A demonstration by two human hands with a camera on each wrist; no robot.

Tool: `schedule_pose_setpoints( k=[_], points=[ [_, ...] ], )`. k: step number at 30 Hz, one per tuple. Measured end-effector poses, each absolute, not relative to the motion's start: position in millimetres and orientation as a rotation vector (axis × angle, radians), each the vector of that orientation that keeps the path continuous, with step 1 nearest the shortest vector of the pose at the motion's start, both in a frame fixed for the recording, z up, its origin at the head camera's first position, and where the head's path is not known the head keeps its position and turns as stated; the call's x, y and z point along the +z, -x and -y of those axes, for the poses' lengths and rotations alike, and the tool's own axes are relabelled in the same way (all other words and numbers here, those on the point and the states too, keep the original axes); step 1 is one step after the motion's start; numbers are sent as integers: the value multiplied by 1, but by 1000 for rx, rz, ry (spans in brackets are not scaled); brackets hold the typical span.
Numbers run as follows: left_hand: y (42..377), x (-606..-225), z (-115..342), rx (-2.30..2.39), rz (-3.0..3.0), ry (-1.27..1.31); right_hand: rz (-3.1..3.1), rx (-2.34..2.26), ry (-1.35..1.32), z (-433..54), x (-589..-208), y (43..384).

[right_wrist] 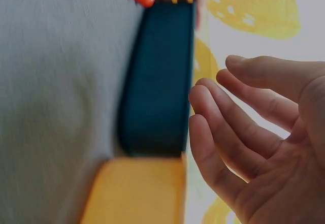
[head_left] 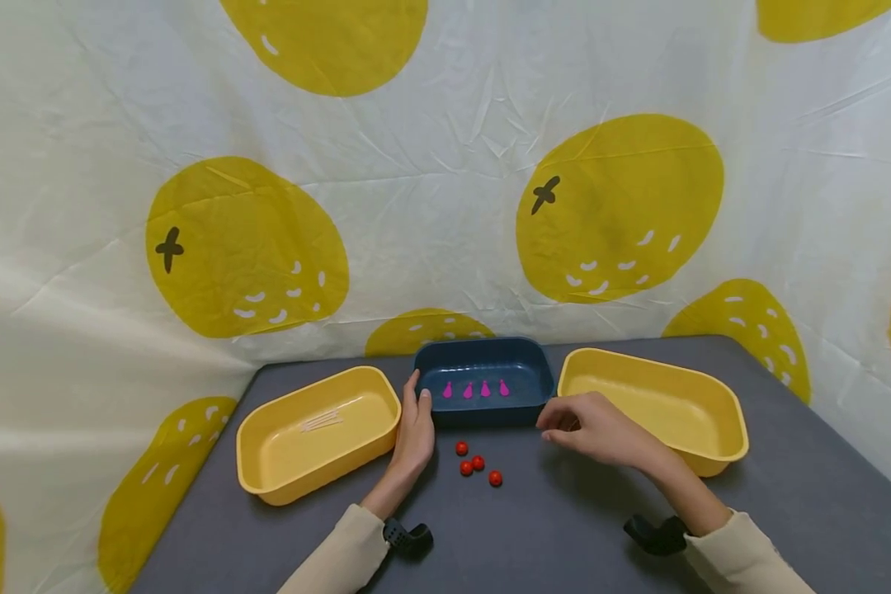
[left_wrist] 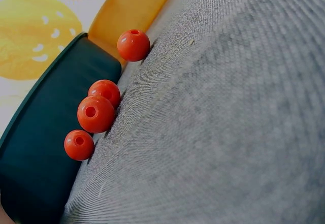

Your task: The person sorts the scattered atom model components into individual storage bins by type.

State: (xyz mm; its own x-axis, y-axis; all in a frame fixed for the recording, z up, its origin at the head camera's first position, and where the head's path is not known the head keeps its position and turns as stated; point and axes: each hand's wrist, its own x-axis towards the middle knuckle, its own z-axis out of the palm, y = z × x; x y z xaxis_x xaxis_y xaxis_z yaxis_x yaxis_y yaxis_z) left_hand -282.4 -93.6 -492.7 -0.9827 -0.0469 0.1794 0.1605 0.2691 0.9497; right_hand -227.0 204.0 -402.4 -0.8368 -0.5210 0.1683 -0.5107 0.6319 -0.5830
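My left hand rests at the left front corner of the dark blue bin, its straight fingers along the bin's left end and the thumb at the front. My right hand hovers by the bin's right front corner. Its fingers are loosely bent and hold nothing, as the right wrist view shows. Inside the blue bin, several small pink pear-shaped pieces lie in a row. Several round red beads with holes sit on the table in front of the bin, between the hands.
A yellow bin at the left contains several thin pale sticks. Another yellow bin stands on the right, close beside the blue one. Behind the grey table hangs a white curtain printed with yellow fruit.
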Motion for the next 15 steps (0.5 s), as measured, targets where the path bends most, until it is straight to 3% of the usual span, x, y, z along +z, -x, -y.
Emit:
schedule_pose_setpoints(
  k=[15],
  points=[
    [279, -491, 93, -1789, 2370, 88, -2975, -1211, 664, -288, -372, 220]
  ],
)
